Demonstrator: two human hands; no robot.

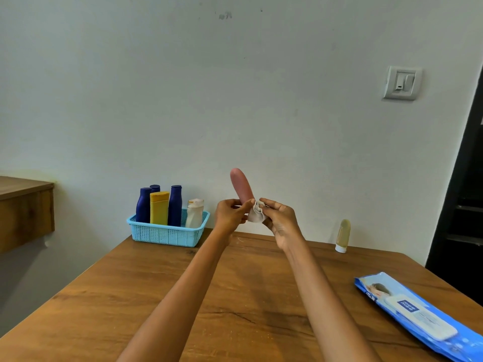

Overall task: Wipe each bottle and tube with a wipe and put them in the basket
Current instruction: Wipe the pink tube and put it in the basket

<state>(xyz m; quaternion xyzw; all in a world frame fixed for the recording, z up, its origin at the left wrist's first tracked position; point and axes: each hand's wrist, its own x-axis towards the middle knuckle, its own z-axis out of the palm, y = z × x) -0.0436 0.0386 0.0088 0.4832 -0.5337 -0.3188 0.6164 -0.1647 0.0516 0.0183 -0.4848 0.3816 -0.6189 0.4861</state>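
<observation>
Above the table (235, 296), up at the hands, the pink tube (241, 185) is getting its wipe-down. The left hand (230, 215) is pinching the tube's lower end, holding it upright with a slight lean to the left, rounded tip pointing up. Right beside that pinch, the right hand (278, 220) is gripping a crumpled white wipe (256, 212) and pressing it against the tube's base. So both hands are closed on something, one on the tube, one on the wipe.

By my read, this is the wiping step, and late in the run: left of the grip, the basket (167, 232) is already holding three blue bottles (174, 205), a yellow tube (159, 207) and a white bottle (194, 212), all standing. Next up, I'd expect the wipe to be working up the tube's length, then a carry left to the basket, slotting into whatever gap is remaining near the white bottle.

Well off to the right of the grip, an olive tube (343, 235) is standing on its white cap, waiting its turn.

The pink tube is looking smooth, matte and softly rounded; the wipe thin, limp and bunched. The basket is light blue plastic lattice. Nearer the person and to the right, a glossy blue wipes pack (418, 312) is lying flat on the grained wood.
</observation>
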